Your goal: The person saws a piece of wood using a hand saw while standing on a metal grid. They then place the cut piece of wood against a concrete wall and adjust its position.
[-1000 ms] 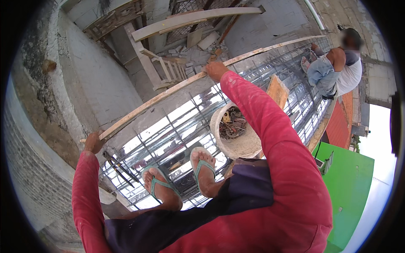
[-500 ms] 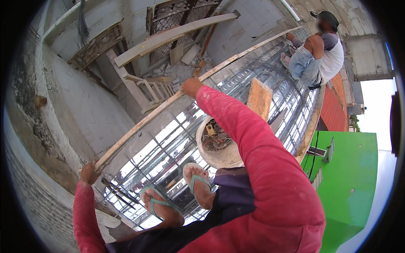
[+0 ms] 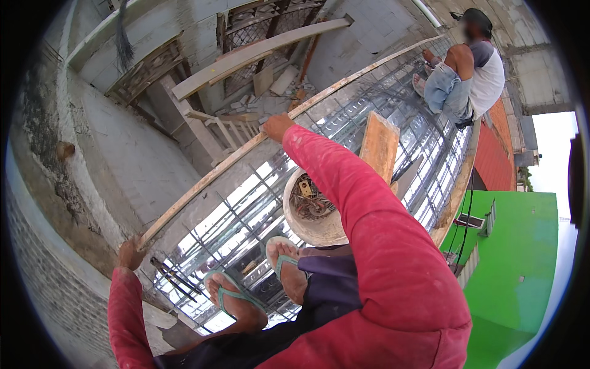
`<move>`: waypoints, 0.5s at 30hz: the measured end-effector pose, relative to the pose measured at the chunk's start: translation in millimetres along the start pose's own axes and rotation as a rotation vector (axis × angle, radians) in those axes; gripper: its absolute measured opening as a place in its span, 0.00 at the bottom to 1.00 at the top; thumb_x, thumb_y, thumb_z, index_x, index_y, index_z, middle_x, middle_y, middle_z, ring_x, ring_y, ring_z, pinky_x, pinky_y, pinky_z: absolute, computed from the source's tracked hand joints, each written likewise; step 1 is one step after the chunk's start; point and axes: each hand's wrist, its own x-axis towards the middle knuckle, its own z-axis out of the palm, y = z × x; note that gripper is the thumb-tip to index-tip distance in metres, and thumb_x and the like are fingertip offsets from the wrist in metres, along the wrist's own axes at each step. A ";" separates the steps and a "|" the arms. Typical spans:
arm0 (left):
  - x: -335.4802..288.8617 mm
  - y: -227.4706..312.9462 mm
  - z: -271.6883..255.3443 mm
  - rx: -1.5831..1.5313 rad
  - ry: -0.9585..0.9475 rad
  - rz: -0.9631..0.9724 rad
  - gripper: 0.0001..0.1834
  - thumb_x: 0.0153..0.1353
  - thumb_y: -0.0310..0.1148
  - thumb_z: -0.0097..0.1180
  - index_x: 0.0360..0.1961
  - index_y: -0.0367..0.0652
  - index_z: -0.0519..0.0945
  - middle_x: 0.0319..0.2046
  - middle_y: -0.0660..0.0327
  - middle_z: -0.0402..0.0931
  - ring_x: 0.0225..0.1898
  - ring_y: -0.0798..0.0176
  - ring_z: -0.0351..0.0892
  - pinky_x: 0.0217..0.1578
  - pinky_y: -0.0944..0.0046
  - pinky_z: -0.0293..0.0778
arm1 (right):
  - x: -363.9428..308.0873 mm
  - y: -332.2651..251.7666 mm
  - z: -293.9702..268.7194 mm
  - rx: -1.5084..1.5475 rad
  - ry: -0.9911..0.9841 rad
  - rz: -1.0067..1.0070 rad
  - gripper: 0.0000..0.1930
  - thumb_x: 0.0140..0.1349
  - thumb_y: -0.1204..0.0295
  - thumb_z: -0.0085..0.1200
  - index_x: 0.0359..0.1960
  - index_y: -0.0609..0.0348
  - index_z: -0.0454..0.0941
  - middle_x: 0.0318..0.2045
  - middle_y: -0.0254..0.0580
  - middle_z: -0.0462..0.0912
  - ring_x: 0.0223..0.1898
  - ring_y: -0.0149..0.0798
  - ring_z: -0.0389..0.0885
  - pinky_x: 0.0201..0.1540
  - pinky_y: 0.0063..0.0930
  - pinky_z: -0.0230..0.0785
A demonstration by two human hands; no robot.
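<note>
A long, narrow wooden batten (image 3: pixel 203 182) runs along the edge of the deck, from the lower left up to the far right. My left hand (image 3: pixel 131 253) is closed around its near end. Farther along, my right hand (image 3: pixel 278 127) grips the same batten, arm stretched across the deck; its fingertips are hidden over the far side. Beneath my arms lies shiny metal decking with a grid of steel rebar (image 3: pixel 236 212). Beside my right forearm stands a round white bucket (image 3: pixel 295 212) holding nails and metal scraps. My sandalled feet (image 3: pixel 230 294) rest on the rebar.
A wooden board (image 3: pixel 379 146) lies on the grid past the bucket. A co-worker (image 3: pixel 473 74) squats at the far right, one hand near the batten's far end. Beyond the edge is a drop to a lower room with a beam (image 3: pixel 258 55) and rubble. Pliers-like handles (image 3: pixel 172 278) lie near my left hand.
Both hands keep their hold on the batten, with almost no movement. The view has shifted slightly, and my right knee has moved a little to the left.
</note>
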 end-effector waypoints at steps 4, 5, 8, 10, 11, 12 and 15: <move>3.8 -20.2 6.9 -0.059 0.036 0.032 0.28 0.53 0.31 0.62 0.58 0.48 0.79 0.44 0.45 0.83 0.48 0.43 0.83 0.50 0.50 0.76 | 1.7 -2.2 -7.1 -0.010 -0.019 0.004 0.13 0.68 0.67 0.48 0.44 0.47 0.86 0.46 0.37 0.86 0.52 0.44 0.83 0.54 0.52 0.69; 3.2 -22.1 8.4 -0.069 0.040 0.008 0.27 0.53 0.31 0.62 0.58 0.49 0.79 0.44 0.46 0.83 0.47 0.42 0.83 0.50 0.50 0.76 | 3.6 -3.9 -7.5 0.001 -0.029 0.004 0.13 0.67 0.67 0.47 0.44 0.47 0.86 0.47 0.38 0.86 0.52 0.44 0.83 0.54 0.52 0.69; -0.2 -11.7 5.4 -0.082 0.021 -0.047 0.25 0.54 0.30 0.60 0.56 0.50 0.80 0.43 0.47 0.84 0.46 0.42 0.83 0.50 0.48 0.77 | 2.2 3.9 -6.3 -0.013 -0.028 -0.006 0.13 0.68 0.67 0.47 0.44 0.48 0.86 0.47 0.39 0.86 0.51 0.46 0.83 0.54 0.52 0.69; 0.8 -13.0 0.3 -0.009 -0.005 -0.037 0.24 0.55 0.31 0.59 0.56 0.50 0.80 0.44 0.46 0.83 0.48 0.42 0.82 0.52 0.49 0.76 | -0.1 2.4 -5.5 0.000 -0.008 -0.030 0.14 0.68 0.68 0.46 0.44 0.48 0.86 0.45 0.40 0.86 0.51 0.46 0.84 0.53 0.52 0.70; 0.7 -12.0 -3.2 0.004 -0.020 -0.038 0.25 0.55 0.31 0.59 0.57 0.51 0.80 0.44 0.46 0.83 0.49 0.43 0.82 0.52 0.49 0.76 | -2.4 3.5 -6.6 0.010 -0.005 -0.030 0.14 0.68 0.68 0.45 0.43 0.49 0.86 0.44 0.41 0.86 0.50 0.47 0.84 0.52 0.52 0.71; 2.7 -9.9 -6.4 0.014 -0.032 -0.028 0.25 0.55 0.31 0.59 0.57 0.51 0.80 0.45 0.46 0.83 0.49 0.43 0.81 0.53 0.50 0.75 | -1.5 6.4 -4.0 0.000 0.008 -0.029 0.14 0.68 0.68 0.45 0.43 0.49 0.86 0.43 0.41 0.87 0.50 0.47 0.84 0.51 0.52 0.71; 4.7 -17.7 0.9 -0.022 0.002 -0.054 0.25 0.55 0.33 0.59 0.57 0.52 0.80 0.44 0.45 0.83 0.48 0.42 0.82 0.50 0.49 0.75 | 1.4 2.0 -5.1 -0.020 0.022 -0.028 0.14 0.68 0.69 0.44 0.41 0.51 0.86 0.41 0.42 0.87 0.48 0.47 0.85 0.50 0.51 0.72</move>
